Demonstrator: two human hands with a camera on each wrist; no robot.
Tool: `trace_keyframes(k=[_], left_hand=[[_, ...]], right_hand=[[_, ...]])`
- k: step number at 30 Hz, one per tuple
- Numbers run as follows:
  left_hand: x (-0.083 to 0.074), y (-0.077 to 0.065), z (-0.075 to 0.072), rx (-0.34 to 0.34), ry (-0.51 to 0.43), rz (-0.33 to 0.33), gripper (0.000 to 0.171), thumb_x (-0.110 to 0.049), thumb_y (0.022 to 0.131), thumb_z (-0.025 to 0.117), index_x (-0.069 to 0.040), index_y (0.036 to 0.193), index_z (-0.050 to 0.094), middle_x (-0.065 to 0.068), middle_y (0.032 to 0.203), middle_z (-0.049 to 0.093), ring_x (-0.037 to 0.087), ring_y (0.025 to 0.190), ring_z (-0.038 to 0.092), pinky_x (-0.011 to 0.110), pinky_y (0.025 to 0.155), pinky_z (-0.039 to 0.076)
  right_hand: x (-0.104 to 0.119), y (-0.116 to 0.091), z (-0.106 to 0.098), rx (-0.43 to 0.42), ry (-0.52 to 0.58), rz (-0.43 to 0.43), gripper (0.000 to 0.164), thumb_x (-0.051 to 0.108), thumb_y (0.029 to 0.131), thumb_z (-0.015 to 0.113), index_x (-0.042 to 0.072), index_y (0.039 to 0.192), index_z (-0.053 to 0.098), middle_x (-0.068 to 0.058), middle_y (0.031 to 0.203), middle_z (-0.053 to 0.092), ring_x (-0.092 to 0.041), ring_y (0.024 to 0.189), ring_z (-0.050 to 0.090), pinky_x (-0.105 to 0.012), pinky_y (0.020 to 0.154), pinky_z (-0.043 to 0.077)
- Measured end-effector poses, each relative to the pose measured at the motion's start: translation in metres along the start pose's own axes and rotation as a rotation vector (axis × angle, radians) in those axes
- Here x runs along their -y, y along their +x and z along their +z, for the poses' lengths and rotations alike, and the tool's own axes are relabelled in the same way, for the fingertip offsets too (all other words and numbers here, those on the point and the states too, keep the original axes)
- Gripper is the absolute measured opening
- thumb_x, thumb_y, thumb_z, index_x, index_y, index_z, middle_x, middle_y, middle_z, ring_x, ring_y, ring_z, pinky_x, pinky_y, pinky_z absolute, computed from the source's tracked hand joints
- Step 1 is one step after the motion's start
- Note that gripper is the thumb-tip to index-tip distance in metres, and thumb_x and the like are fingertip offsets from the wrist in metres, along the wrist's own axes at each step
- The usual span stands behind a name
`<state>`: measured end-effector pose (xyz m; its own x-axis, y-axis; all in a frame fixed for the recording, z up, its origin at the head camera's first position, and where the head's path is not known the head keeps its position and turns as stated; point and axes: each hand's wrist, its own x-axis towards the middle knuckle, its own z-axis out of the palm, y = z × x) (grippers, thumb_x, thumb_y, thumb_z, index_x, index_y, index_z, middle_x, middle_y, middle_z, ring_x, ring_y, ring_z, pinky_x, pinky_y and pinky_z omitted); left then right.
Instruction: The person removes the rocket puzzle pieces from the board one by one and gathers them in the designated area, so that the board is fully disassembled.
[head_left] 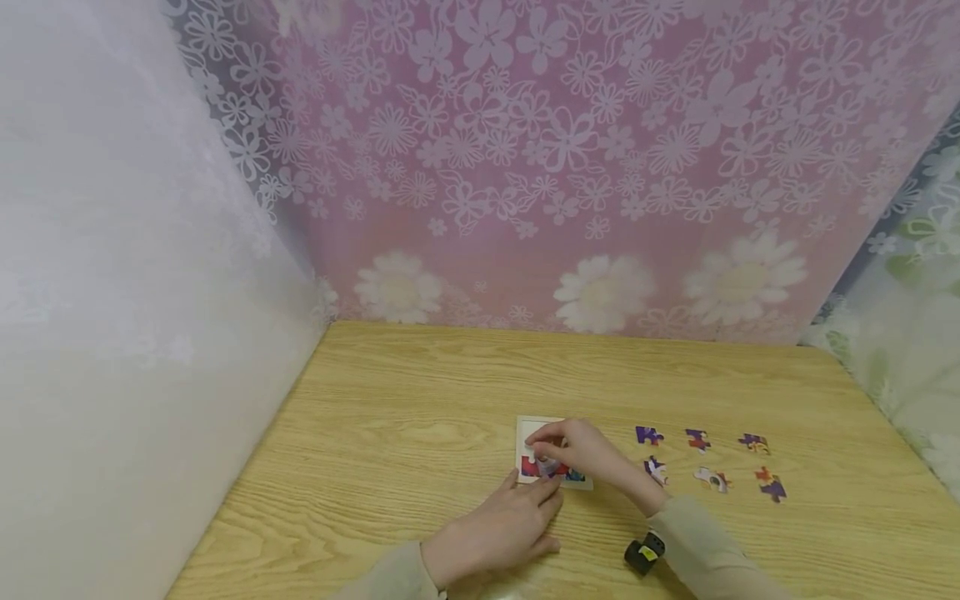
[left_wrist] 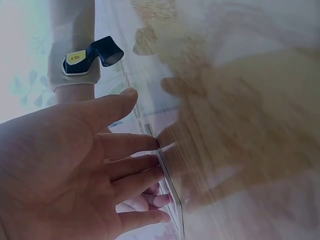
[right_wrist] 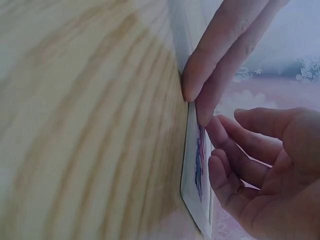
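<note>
A small square puzzle tray (head_left: 522,433) with a pale rim lies on the table, partly covered by both hands. Red and dark jigsaw pieces (head_left: 529,467) sit along its near side. My left hand (head_left: 510,521) rests at the near edge, fingers extended and touching the rim. Above the tray is my right hand (head_left: 588,454), its fingers loosely bent down toward the pieces. In the right wrist view, the right thumb (right_wrist: 250,117) stands apart from the fingers and no piece shows between them. What lies directly under the right fingertips is hidden.
Several loose jigsaw pieces (head_left: 697,439) lie in two rows on the wooden table (head_left: 405,392) right of the tray. A black wrist camera (head_left: 643,553) is by the right sleeve. A white wall (head_left: 135,292) borders the left and a pink flowered wall (head_left: 525,208) the back.
</note>
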<state>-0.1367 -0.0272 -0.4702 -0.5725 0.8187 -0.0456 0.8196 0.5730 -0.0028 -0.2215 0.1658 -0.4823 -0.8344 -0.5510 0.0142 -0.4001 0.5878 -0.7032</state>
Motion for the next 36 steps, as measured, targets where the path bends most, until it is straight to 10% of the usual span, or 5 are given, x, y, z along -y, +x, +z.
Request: trace_keyframes(k=[36], left_hand=[[0.0066,-0.0023,-0.0012,0.018,-0.062,0.033,0.06,-0.043,0.1,0.062,-0.005,0.146,0.054,0.011,0.157,0.043,0.017,0.139,0.048,0.029,0.104,0.05]], right_hand=[[0.0065,-0.0019,-0.0072,0.07,0.139,-0.02,0.022,0.016,0.1,0.065,0.003,0.115,0.075,-0.007,0.102,0.073,-0.012,0.07,0.056,-0.023,0.056,0.048]])
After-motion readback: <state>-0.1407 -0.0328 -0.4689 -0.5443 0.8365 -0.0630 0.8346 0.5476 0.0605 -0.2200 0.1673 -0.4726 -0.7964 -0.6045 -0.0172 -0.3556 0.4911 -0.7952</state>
